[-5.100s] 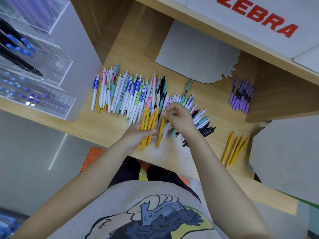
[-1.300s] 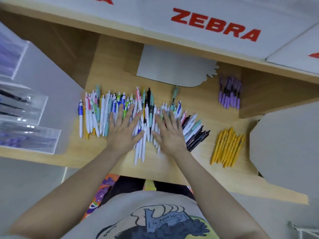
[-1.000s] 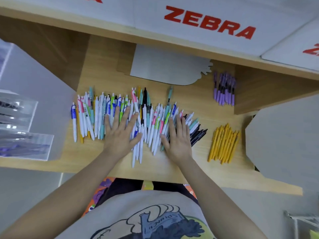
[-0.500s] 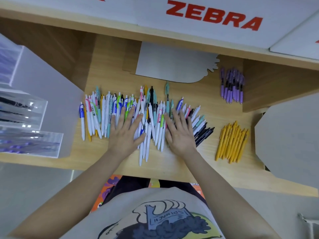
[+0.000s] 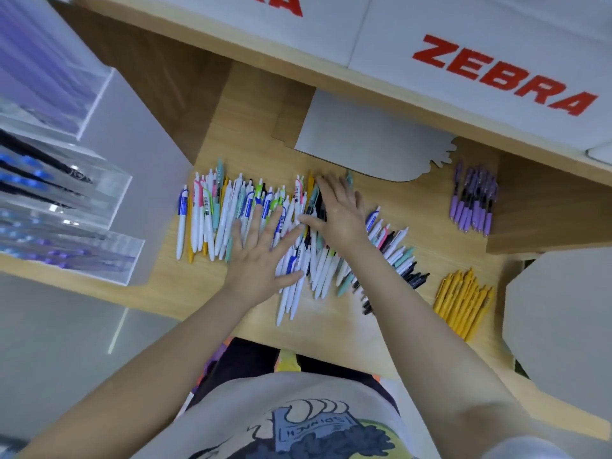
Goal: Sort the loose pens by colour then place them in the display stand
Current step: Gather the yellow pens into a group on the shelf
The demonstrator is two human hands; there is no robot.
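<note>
Wooden counter (image 5: 390,329), light grain, bearing all loose stock.
White header board (image 5: 480,38) beyond the hands, red ZEBRA lettering.
Grey board (image 5: 563,329) with cut corners, far right of the right hand, lying over the counter's edge.
Grey card (image 5: 367,140) with scalloped right edge, flat on the counter just past the right hand's fingertips.
Display stand (image 5: 76,207), clear acrylic tiers, well left of the left hand; blue, black and purple pens already inside, details blurred.
Loose pens (image 5: 212,220), mixed heap, mostly white barrels with blue, pink, green and teal clips, some black; spread in a rough row under and to both sides of the hands.
Left hand (image 5: 261,260): flat, fingers spread straight, palm pressing on the heap, gripping nothing.
Right hand (image 5: 341,213): flat, fingers straight and extended over the far part of the heap, thumb toward the left hand's fingertips, grasping nothing; covers several pens beneath.
Yellow pens (image 5: 463,303): sorted bundle, right of the right forearm, apart from the heap.
Purple pens (image 5: 473,203): sorted bundle, right of the right hand, beside a wooden side panel (image 5: 543,210).
</note>
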